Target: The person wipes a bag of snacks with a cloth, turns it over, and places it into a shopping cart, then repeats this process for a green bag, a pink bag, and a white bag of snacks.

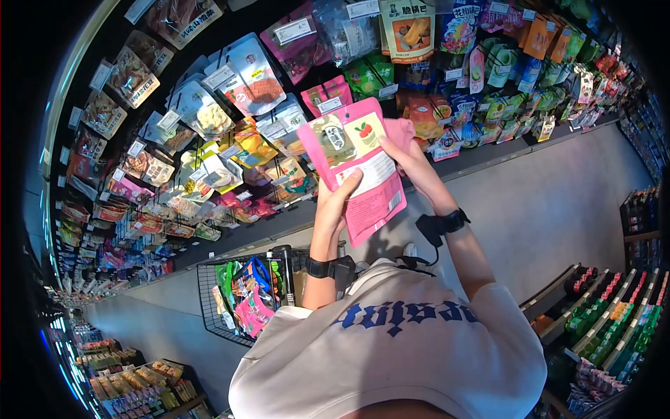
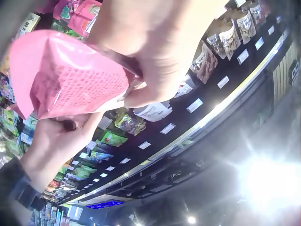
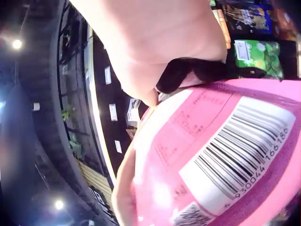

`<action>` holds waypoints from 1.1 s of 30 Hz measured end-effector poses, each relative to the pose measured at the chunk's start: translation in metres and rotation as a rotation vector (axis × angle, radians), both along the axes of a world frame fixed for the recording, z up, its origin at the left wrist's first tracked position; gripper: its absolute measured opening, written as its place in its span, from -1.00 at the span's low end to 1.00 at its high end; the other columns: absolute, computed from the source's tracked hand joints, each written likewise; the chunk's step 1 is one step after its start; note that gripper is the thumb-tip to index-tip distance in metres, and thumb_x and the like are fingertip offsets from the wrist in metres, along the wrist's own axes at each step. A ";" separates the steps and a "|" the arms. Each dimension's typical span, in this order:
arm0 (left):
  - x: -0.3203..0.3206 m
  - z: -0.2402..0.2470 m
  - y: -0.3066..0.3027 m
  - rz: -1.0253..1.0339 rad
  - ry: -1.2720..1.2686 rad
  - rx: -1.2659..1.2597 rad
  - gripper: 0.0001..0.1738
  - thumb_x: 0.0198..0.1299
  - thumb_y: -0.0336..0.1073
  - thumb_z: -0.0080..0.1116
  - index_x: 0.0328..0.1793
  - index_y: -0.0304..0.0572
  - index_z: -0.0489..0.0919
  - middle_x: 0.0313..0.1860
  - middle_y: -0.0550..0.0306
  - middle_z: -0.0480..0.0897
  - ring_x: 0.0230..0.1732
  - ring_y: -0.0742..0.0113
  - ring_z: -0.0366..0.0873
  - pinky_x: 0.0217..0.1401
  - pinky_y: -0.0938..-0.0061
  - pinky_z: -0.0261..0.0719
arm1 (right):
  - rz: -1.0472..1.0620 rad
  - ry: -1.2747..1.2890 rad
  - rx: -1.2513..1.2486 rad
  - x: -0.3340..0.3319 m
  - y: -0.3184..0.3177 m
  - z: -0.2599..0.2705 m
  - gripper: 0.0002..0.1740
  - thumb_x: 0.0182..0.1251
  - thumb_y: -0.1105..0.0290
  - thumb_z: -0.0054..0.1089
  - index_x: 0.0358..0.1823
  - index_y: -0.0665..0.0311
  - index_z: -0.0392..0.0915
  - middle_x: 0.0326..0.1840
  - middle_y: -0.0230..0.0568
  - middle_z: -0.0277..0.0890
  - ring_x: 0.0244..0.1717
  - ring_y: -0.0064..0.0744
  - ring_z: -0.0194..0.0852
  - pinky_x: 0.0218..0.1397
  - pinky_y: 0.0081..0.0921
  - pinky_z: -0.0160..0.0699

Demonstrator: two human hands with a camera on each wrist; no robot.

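Observation:
A pink snack pouch (image 1: 370, 178) is held up before the chest, tilted, its printed label and barcode toward me. My left hand (image 1: 335, 202) grips its left side, thumb across the front. From the right, my right hand (image 1: 412, 164) holds the pouch with the thumb on its face near a cherry picture; more pink packaging sticks out behind that thumb. Up close in the left wrist view, the pouch (image 2: 80, 82) bulges between both hands. The barcode label (image 3: 240, 150) fills much of the right wrist view, where the fingers behind the pouch are mostly hidden.
Hanging snack bags (image 1: 209, 115) with price tags crowd the shelf wall ahead and to the left. A black wire shopping cart (image 1: 209, 307) with several packages stands at the left of the body. Bottle racks (image 1: 607, 328) are at the right, beside grey floor (image 1: 537, 202).

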State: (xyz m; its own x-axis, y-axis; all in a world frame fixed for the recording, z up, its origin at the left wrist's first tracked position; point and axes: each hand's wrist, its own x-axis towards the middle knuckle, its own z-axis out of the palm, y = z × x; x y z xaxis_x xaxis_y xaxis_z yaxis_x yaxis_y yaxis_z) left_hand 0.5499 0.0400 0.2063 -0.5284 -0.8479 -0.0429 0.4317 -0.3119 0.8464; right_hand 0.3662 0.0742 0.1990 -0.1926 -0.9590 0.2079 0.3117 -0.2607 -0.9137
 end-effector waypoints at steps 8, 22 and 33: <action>-0.007 0.006 -0.006 -0.030 -0.110 -0.096 -0.46 0.22 -0.42 0.33 0.30 -0.36 0.43 0.11 0.01 0.63 0.09 0.31 0.62 0.14 0.42 0.58 | -0.003 -0.216 0.040 -0.017 0.035 -0.036 -0.44 0.37 0.48 0.26 0.35 0.39 0.32 0.22 -0.24 0.51 0.22 -0.50 0.47 0.33 -0.49 0.40; -0.067 -0.015 0.003 -0.004 -0.206 -0.264 0.29 0.09 -0.18 0.48 0.65 -0.25 -0.32 0.53 -0.10 0.13 0.52 0.19 0.14 0.55 0.33 0.13 | -0.006 -0.008 -0.285 0.012 0.055 -0.012 -0.51 0.54 0.41 -0.04 0.43 0.40 0.29 0.37 -0.09 0.40 0.40 -0.38 0.31 0.41 -0.44 0.22; -0.064 0.002 0.015 -0.387 -0.265 -0.181 -0.02 0.11 -0.24 0.45 0.59 -0.27 0.12 0.38 0.08 0.40 0.39 0.32 0.33 0.47 0.40 0.23 | -0.002 -0.021 0.066 -0.055 0.056 -0.042 -0.40 0.57 0.33 0.00 0.52 0.39 0.12 0.42 -0.28 0.29 0.40 -0.53 0.23 0.47 -0.51 0.15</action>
